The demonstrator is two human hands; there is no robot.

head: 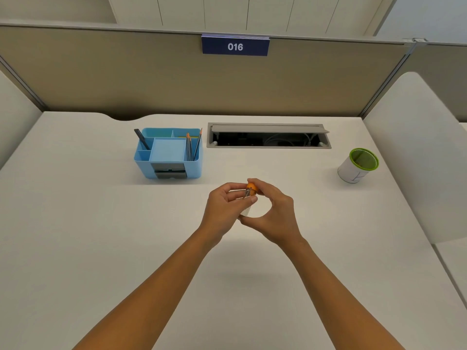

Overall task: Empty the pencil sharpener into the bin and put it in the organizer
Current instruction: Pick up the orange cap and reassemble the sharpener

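A small pencil sharpener with an orange top, a metal blade and a pale clear body is held above the middle of the white desk. My left hand grips its body from the left. My right hand pinches the orange top with the fingertips, thumb under the body. The blue organizer stands at the back left, with pencils and a dark pen in its compartments. The bin, a small white cup with a green rim, stands at the right, tilted toward me.
An open grey cable hatch is set into the desk behind the hands. A beige partition with a blue sign reading 016 closes the back. White side panels flank the desk.
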